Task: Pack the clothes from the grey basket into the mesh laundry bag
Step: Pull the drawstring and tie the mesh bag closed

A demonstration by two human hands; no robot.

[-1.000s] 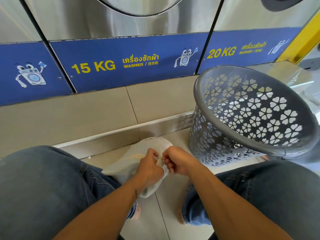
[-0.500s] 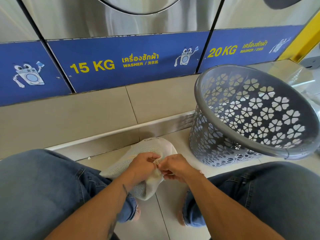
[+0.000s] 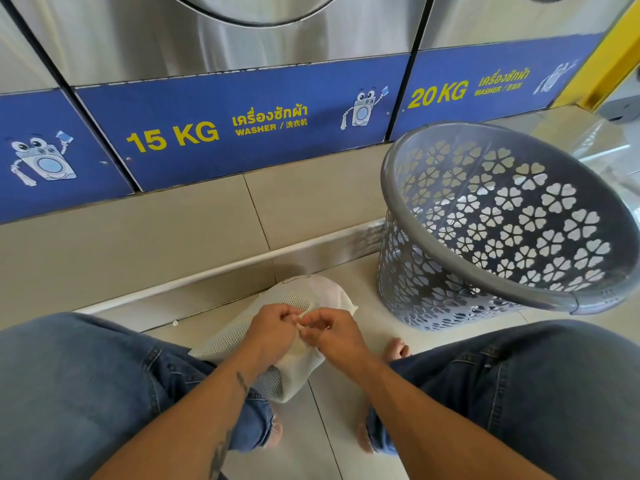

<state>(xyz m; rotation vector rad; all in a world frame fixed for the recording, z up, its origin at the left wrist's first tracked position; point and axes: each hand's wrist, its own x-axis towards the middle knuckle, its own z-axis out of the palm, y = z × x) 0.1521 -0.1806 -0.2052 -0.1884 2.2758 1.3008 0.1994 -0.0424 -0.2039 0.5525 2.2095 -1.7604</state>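
A bulging white mesh laundry bag [image 3: 304, 299] lies on the tiled floor between my knees. My left hand [image 3: 272, 329] and my right hand [image 3: 330, 332] meet on top of it, each with curled fingers pinching the bag's edge near the middle. The exact spot they pinch is hidden under the fingers. The grey basket [image 3: 446, 258], round with flower-shaped cut-outs, stands on the floor to the right, tilted toward me. No clothes show inside it.
A row of steel washers with blue 15 KG [image 3: 173, 136] and 20 KG [image 3: 438, 93] panels stands on a tiled plinth [image 3: 194, 220] directly ahead. My jeans-clad knees frame the bag left and right, with bare feet on the floor tiles below.
My hands have stayed together on the bag, working at its edge. The right hand's fingers have shifted slightly up and left. Bag and basket have not moved.
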